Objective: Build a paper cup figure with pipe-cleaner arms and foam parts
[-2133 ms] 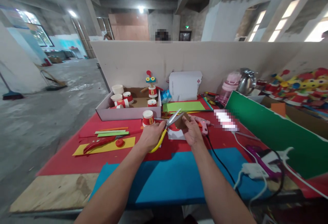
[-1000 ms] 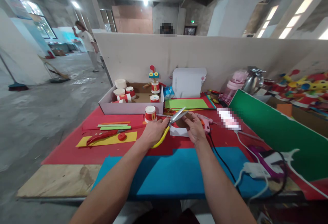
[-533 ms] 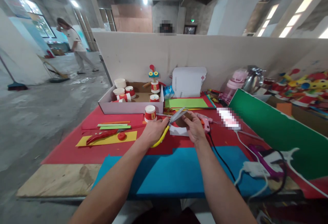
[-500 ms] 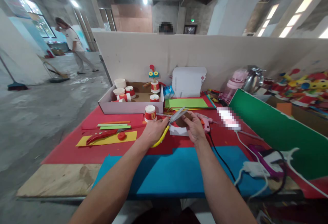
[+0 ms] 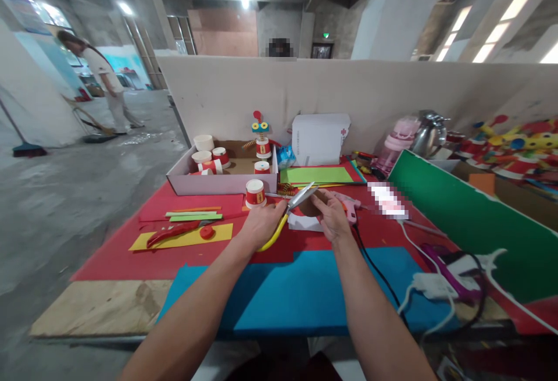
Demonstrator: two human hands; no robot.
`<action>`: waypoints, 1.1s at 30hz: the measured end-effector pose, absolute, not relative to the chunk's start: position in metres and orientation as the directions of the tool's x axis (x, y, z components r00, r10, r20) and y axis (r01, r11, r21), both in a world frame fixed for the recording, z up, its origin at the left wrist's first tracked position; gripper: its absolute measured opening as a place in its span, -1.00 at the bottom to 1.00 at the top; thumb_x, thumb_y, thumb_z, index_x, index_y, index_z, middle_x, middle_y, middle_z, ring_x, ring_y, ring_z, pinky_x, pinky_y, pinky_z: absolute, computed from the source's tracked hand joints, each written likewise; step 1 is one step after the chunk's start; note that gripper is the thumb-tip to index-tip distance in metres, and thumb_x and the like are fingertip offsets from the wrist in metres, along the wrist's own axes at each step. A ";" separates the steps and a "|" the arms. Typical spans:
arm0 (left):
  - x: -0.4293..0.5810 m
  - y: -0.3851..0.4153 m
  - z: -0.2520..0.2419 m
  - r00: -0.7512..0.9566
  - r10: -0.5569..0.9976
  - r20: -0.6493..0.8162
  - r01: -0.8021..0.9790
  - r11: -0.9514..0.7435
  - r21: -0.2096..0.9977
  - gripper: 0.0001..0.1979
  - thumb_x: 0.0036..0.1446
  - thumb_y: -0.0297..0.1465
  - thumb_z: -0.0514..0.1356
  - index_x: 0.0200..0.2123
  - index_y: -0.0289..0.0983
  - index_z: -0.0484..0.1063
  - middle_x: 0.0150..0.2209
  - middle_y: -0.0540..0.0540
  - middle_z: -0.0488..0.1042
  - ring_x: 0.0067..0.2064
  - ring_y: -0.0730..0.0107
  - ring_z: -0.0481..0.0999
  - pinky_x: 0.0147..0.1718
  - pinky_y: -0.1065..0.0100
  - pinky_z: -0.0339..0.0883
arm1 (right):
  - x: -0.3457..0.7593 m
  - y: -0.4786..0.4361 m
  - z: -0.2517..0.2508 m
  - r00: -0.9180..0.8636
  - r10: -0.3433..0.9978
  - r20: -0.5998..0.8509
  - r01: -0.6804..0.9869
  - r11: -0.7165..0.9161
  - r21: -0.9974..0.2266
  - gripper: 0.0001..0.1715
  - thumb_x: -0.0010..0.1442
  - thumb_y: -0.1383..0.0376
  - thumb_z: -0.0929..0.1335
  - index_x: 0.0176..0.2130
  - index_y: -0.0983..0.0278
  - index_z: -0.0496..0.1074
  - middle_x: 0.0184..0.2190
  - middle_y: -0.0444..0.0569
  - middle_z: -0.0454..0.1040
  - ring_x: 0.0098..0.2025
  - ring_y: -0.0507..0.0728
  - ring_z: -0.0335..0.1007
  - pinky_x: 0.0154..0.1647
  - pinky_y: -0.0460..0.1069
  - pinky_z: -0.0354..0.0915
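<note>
The left hand (image 5: 260, 225) has its grip closed round yellow-handled steel scissors (image 5: 286, 215), blades aimed toward two o'clock at the small brown cardboard piece (image 5: 310, 205), pinched by the right hand (image 5: 333, 219) just above the red-covered desk (image 5: 131, 259).

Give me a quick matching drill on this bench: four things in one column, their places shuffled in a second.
Things:
1. scissors
2. brown card piece
3. glue gun
4. paper cup

Places:
A. standing just in front of the white box
B. held in the right hand
C. held in the left hand
D. lying on the table just right of the right hand

Pairs: 1-C, 2-B, 3-D, 4-A
</note>
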State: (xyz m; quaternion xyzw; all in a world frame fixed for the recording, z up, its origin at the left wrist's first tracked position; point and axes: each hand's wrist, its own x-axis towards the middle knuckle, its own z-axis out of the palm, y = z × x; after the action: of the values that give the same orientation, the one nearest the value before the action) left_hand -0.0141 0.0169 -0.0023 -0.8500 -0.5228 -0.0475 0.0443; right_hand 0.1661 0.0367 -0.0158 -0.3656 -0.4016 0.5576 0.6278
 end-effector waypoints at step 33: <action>-0.014 0.015 0.002 0.465 0.879 0.103 0.885 -0.460 -0.070 -0.75 0.32 -0.38 -0.11 -0.06 -0.28 0.27 -0.24 -0.21 0.48 -0.22 0.12 0.51 -0.34 0.26 0.33 | 0.179 0.042 -0.020 0.059 0.990 0.129 -0.297 0.141 -0.944 -0.56 -0.28 0.07 0.59 -0.39 0.24 0.56 -0.46 -0.12 0.58 -0.36 0.10 0.44 -0.18 0.03 0.29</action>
State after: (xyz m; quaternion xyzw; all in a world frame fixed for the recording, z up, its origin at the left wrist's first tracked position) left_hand -0.0144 0.0152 0.0015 -0.8540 -0.5166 -0.0261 0.0565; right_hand 0.1793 0.0418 -0.0201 -0.3925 -0.4413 0.5249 0.6129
